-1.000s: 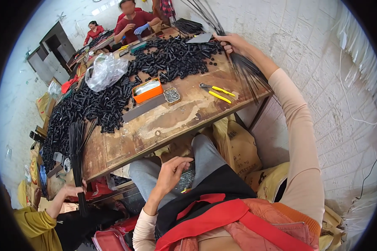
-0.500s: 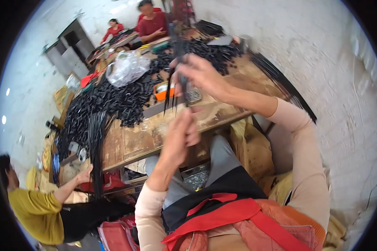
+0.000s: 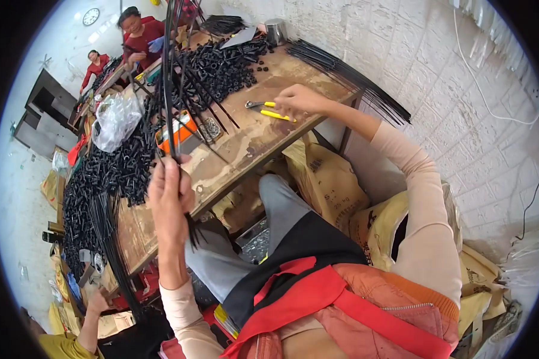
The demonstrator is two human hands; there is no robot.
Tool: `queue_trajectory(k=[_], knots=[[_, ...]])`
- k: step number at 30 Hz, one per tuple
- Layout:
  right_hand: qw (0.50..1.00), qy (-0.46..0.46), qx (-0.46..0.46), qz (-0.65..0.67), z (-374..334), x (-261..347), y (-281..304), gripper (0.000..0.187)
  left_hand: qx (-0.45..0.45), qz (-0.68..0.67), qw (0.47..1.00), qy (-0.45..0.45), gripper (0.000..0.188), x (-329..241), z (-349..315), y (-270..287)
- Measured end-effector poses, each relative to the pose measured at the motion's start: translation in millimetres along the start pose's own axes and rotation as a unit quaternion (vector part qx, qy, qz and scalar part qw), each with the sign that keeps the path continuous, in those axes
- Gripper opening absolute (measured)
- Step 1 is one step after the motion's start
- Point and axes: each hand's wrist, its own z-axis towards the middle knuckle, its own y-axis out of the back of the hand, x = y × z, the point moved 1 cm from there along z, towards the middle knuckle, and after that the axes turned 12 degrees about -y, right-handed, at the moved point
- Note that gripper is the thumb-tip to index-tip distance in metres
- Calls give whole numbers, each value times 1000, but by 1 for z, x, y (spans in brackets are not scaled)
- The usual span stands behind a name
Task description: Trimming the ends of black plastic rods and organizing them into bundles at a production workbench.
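A bundle of long, thin black rods (image 3: 169, 78) rises from my left hand (image 3: 171, 190), whose fingers are closed around its lower part. Some rods splay out to the right over the table, and short ends stick out below the hand. At the right part of the table my right hand (image 3: 304, 100) is closed over the handles of yellow-handled pliers (image 3: 277, 113). Their dark metal head points left on the tabletop. Near the bundle sit an orange box (image 3: 182, 128) and a small tray of metal pieces (image 3: 211, 127).
Small black tubular parts (image 3: 111, 167) heap across the wooden table (image 3: 245, 149). More black rods lie at the table's right end (image 3: 353, 75) and left edge (image 3: 111, 233). A clear plastic bag (image 3: 117, 121) and metal cup (image 3: 275, 31) stand farther back. Other people work at the far end and left.
My right hand has left the rods and moved right and down to the pliers. My left hand still holds the bundle. The view has turned to the right.
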Motion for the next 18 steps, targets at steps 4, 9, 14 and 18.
queue_trajectory(k=[4,9,14,18], knots=[[956,60,-184,-222,52,-57,47,33,-19,22,1000,1,29,8,5,-1],[838,45,-452,-301,34,-120,111,29,13,-58,997,40,30,18,10,-2],[715,-25,-491,-497,66,-175,152,16,7,-62,997,34,28,33,10,6],[721,-7,-437,-538,78,-164,154,9,-14,-63,998,20,25,38,4,10]])
